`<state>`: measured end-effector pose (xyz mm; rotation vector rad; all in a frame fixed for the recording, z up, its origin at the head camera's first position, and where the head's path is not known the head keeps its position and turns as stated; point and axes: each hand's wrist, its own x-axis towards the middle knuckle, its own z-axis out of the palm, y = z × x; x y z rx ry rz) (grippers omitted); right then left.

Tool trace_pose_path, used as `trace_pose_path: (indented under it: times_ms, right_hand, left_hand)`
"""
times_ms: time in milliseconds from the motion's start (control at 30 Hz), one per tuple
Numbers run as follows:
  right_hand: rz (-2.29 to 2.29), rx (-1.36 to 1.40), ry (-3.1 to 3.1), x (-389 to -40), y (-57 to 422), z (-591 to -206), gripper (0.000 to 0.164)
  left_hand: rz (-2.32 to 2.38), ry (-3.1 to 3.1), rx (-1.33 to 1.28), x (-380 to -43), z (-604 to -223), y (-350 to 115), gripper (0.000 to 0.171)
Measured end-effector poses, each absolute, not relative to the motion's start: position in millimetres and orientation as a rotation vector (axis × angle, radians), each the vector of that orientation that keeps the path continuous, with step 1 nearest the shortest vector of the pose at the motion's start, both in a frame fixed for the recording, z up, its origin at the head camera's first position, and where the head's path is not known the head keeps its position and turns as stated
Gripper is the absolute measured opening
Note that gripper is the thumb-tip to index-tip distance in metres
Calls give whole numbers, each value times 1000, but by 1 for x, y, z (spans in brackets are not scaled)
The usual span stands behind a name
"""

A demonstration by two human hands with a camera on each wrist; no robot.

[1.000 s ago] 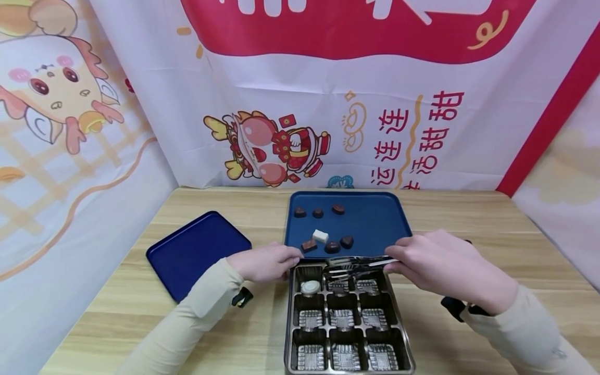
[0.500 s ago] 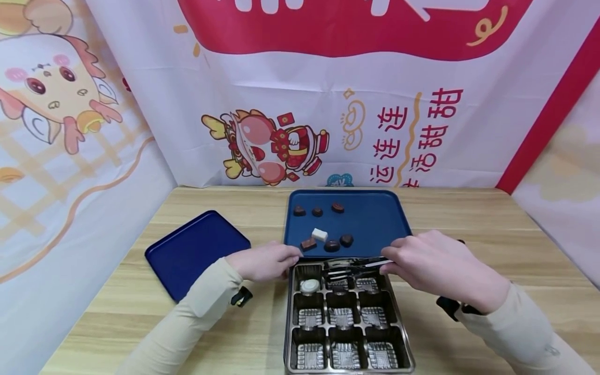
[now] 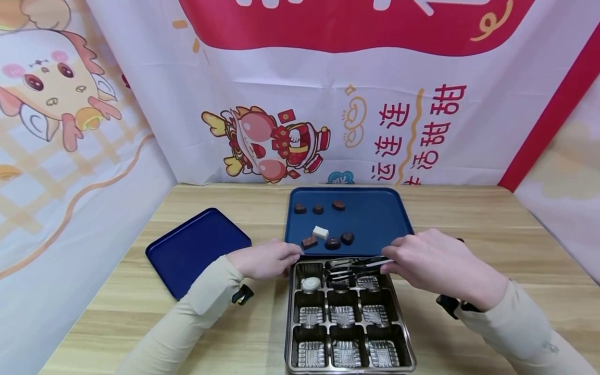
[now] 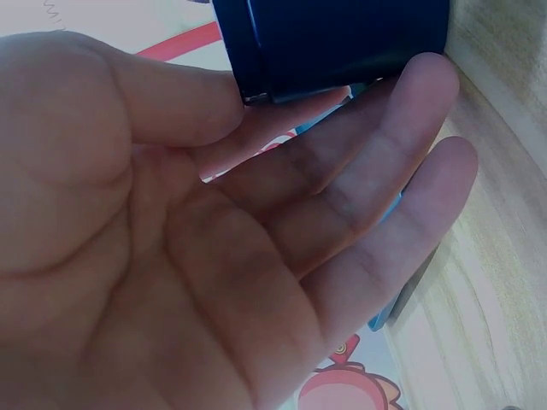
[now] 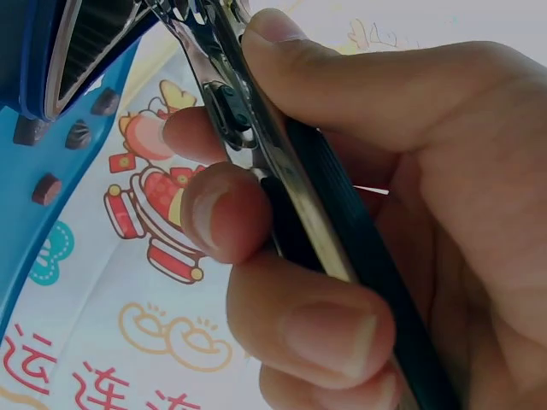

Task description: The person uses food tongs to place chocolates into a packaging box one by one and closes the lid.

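Observation:
My right hand point(image 3: 433, 265) grips metal tongs with dark handles point(image 5: 316, 205), thumb on one side and fingers curled on the other. The tongs' tips reach down over the back middle compartment of a chocolate box point(image 3: 328, 299), where a small dark chocolate point(image 3: 340, 285) shows at or under them; whether they pinch it is unclear. A round white chocolate point(image 3: 310, 284) sits in the back left compartment. My left hand point(image 3: 267, 259) holds the box's back left corner between thumb and index finger, its other fingers loosely bent below point(image 4: 376, 196).
Behind the box, a blue tray point(image 3: 375, 219) bears several dark chocolates point(image 3: 333, 243) and one white block point(image 3: 321, 232). A second, darker blue tray point(image 3: 197, 250) lies to the left on the wooden table point(image 3: 469, 219). A printed cloth point(image 3: 281, 78) hangs at the back.
My right hand has shifted slightly left, and the tongs have come down a little over the back middle compartment. The left hand keeps its place at the box corner.

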<state>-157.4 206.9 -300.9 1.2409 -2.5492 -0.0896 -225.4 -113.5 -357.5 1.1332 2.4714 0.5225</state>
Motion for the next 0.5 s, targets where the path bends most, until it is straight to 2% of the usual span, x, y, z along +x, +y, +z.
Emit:
trace_pose_path:
  times_ms: [500]
  right_hand:
    - [-98, 1209, -2587, -157, 206, -299, 31]
  left_hand:
    - [519, 2482, 1135, -227, -357, -115, 21]
